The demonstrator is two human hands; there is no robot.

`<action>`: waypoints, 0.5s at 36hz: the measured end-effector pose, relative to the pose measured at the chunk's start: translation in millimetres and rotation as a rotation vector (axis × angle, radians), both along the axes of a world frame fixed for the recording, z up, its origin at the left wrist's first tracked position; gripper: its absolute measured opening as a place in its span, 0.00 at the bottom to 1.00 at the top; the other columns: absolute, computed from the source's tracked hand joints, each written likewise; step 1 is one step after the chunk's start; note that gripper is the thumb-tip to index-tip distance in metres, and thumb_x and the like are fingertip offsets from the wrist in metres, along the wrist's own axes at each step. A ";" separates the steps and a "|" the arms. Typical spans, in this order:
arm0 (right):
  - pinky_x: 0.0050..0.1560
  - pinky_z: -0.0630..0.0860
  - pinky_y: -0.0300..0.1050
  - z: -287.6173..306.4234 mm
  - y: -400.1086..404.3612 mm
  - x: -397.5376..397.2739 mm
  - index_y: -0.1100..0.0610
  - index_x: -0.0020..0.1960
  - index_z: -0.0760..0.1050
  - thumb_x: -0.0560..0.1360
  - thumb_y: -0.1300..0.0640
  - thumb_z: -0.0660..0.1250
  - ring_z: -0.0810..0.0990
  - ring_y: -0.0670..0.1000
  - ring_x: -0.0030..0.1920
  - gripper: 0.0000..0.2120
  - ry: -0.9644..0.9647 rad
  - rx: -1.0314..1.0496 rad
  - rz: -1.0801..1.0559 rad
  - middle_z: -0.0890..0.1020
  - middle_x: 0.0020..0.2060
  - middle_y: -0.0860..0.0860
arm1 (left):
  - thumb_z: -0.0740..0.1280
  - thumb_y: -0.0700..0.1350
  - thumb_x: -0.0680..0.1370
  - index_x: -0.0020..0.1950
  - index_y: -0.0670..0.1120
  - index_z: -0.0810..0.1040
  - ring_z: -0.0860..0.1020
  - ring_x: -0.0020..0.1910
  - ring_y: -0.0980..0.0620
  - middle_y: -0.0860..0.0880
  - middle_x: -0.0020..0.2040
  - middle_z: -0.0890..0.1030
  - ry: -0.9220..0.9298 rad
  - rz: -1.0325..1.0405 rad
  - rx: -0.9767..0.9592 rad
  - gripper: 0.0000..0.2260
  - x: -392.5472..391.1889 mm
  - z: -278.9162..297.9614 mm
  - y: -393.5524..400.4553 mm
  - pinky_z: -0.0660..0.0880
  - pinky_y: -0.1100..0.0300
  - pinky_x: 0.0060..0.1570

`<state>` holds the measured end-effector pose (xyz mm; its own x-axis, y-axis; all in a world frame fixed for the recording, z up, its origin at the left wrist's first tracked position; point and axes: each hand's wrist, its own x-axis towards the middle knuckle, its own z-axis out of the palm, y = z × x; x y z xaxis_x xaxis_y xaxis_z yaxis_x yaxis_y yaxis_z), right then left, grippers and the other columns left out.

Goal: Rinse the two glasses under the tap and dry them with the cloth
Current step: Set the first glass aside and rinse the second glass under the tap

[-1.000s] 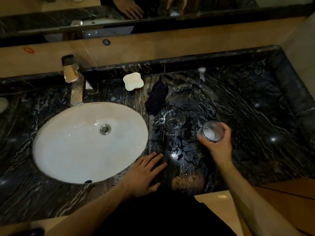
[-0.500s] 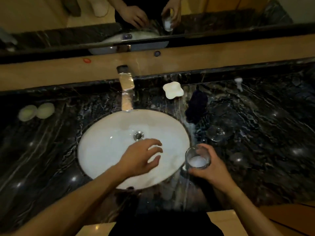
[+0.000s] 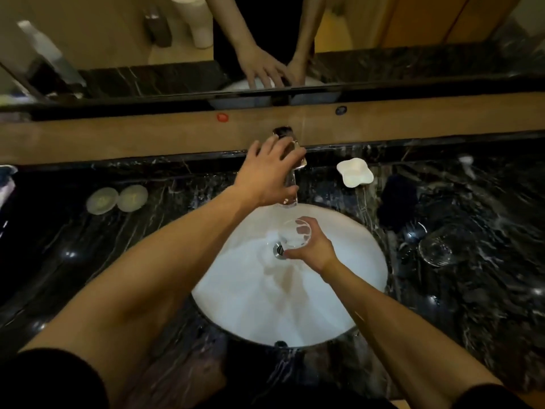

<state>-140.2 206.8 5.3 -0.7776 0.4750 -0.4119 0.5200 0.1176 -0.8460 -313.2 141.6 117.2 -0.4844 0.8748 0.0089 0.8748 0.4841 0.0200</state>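
With the left hand (image 3: pixel 267 172) fingers spread over the chrome tap (image 3: pixel 290 166), open gently while the right hand (image 3: pixel 309 249), fingers wrapped round the clear drinking glass (image 3: pixel 295 233), centres it beneath the spout.

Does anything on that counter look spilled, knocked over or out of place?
Water drops are splashed over the dark marble counter right of the sink, around the second glass. That glass's pose is too dim to judge. Nothing looks broken.
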 end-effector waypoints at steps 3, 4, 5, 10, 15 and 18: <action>0.51 0.72 0.41 2.4 0.1 -13.7 0.45 0.65 0.68 0.61 0.59 0.82 0.76 0.52 0.57 0.38 0.016 -0.001 -0.044 0.78 0.59 0.48 | 0.67 0.54 0.76 0.74 0.53 0.66 0.65 0.73 0.40 0.43 0.75 0.66 0.061 -0.009 0.024 0.27 -4.0 1.9 8.0 0.65 0.40 0.69; 0.52 0.73 0.42 3.5 0.8 -17.1 0.45 0.65 0.68 0.61 0.60 0.82 0.76 0.52 0.57 0.39 0.022 -0.003 -0.053 0.77 0.59 0.48 | 0.67 0.53 0.76 0.72 0.51 0.67 0.68 0.71 0.40 0.43 0.73 0.68 0.082 -0.008 0.028 0.25 -5.1 3.4 10.1 0.68 0.41 0.65; 0.52 0.73 0.42 4.5 2.0 -20.0 0.44 0.66 0.67 0.61 0.60 0.82 0.76 0.52 0.57 0.39 0.027 -0.009 -0.061 0.77 0.59 0.48 | 0.67 0.52 0.76 0.71 0.50 0.68 0.70 0.68 0.40 0.44 0.71 0.70 0.096 -0.004 0.027 0.24 -6.3 5.1 11.7 0.70 0.42 0.62; 0.50 0.73 0.41 7.1 8.5 -30.5 0.46 0.69 0.67 0.64 0.61 0.80 0.75 0.51 0.57 0.39 0.028 -0.029 -0.058 0.76 0.61 0.48 | 0.65 0.54 0.78 0.69 0.48 0.69 0.73 0.64 0.40 0.44 0.68 0.72 0.161 -0.053 -0.018 0.21 -14.1 8.7 15.1 0.69 0.42 0.59; 0.56 0.75 0.45 5.1 10.0 -36.0 0.47 0.71 0.66 0.63 0.62 0.80 0.74 0.51 0.60 0.41 0.029 -0.057 -0.068 0.76 0.63 0.48 | 0.63 0.55 0.79 0.65 0.49 0.71 0.76 0.59 0.41 0.44 0.62 0.76 0.147 -0.069 0.050 0.17 -19.6 15.7 15.4 0.70 0.43 0.58; 0.56 0.75 0.45 6.0 9.5 -39.2 0.47 0.72 0.65 0.64 0.62 0.80 0.74 0.50 0.59 0.42 0.028 -0.066 -0.063 0.75 0.62 0.47 | 0.62 0.55 0.79 0.64 0.50 0.72 0.77 0.57 0.42 0.45 0.60 0.76 0.120 -0.069 0.060 0.16 -23.2 17.7 15.9 0.70 0.43 0.57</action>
